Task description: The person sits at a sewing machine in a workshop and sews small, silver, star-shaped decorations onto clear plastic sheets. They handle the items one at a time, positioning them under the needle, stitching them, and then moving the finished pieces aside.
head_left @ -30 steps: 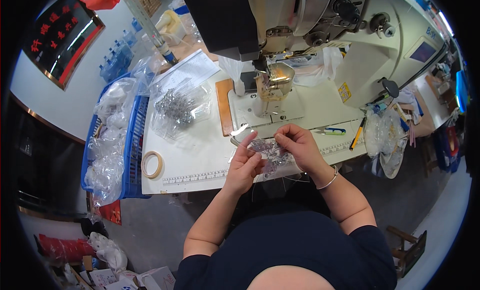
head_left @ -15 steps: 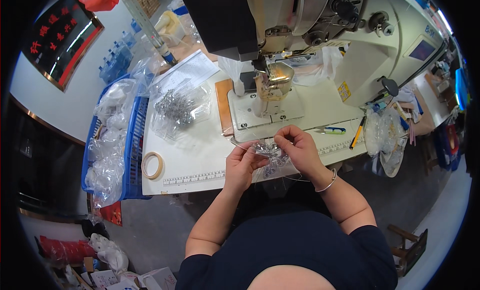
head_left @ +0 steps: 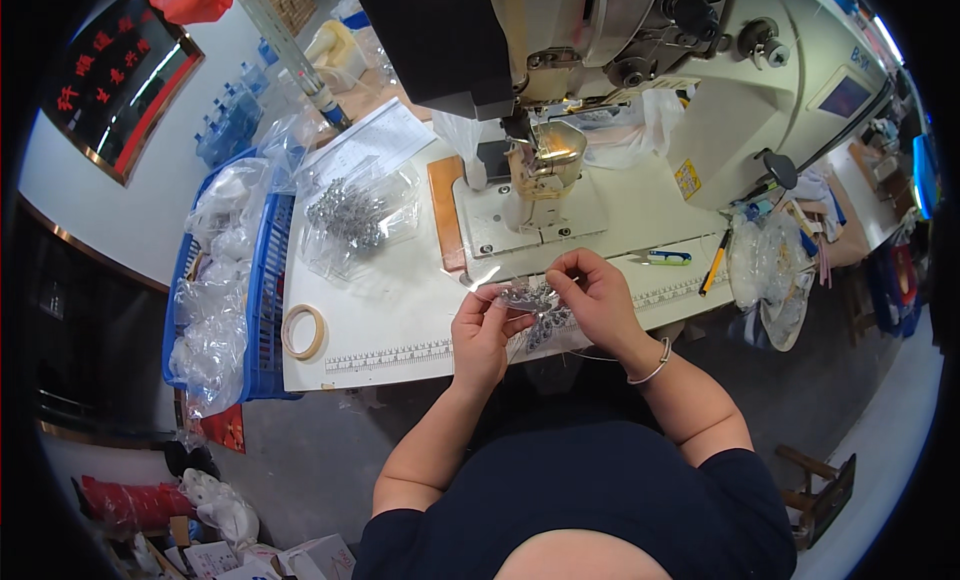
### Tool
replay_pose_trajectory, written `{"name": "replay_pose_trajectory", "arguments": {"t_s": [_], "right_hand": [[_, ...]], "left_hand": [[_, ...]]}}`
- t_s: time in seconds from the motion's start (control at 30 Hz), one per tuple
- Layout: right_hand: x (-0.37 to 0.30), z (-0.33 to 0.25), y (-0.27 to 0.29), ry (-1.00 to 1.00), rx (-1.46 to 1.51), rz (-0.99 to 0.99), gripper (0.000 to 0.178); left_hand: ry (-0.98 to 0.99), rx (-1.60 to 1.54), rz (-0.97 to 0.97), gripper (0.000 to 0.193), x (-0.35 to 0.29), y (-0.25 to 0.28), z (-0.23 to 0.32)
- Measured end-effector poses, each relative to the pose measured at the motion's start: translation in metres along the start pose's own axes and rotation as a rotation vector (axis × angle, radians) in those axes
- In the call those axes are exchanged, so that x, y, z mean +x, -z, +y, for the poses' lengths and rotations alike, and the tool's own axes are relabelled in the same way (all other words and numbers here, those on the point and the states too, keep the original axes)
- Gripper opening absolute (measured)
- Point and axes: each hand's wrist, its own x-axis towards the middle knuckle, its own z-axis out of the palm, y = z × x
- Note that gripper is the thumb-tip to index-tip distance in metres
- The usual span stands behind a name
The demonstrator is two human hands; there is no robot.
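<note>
Between my hands, at the front edge of the sewing machine table, is a clear plastic bag (head_left: 548, 325) with small grey and silvery pieces in it; their kind is too small to make out. My left hand (head_left: 484, 332) grips the bag's left side between thumb and fingers. Pinched on its upper right edge is my right hand (head_left: 592, 292), thumb against forefinger. Just beyond my hands stands the sewing machine (head_left: 545, 170), its needle area above a white plate. On the table to the left lies another open clear bag (head_left: 350, 220) of silvery pieces.
A tape roll (head_left: 304, 332) lies near the left table edge, beside a blue basket (head_left: 268, 310) full of plastic bags. To the right are green-handled snips (head_left: 668, 258), an orange-and-black pen (head_left: 714, 264) and crumpled plastic (head_left: 765, 265). A ruler strip (head_left: 390, 356) runs along the front edge.
The bag between my hands has shifted and creased a little, and its film now catches light at the upper left. Both hands keep their hold, nearly in place.
</note>
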Motion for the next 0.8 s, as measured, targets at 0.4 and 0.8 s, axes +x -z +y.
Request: {"name": "replay_pose_trajectory", "arguments": {"t_s": [0.4,0.8], "right_hand": [[-0.005,-0.003,-0.006,0.132,-0.086,0.01,0.007],[0.004,0.012,-0.002,-0.111,0.247,-0.093,0.011]], "left_hand": [[0.084,0.054,-0.067,0.035,0.0,-0.01,0.006],[0.202,0.213,-0.072,0.03,0.012,0.0,0.021]]}}
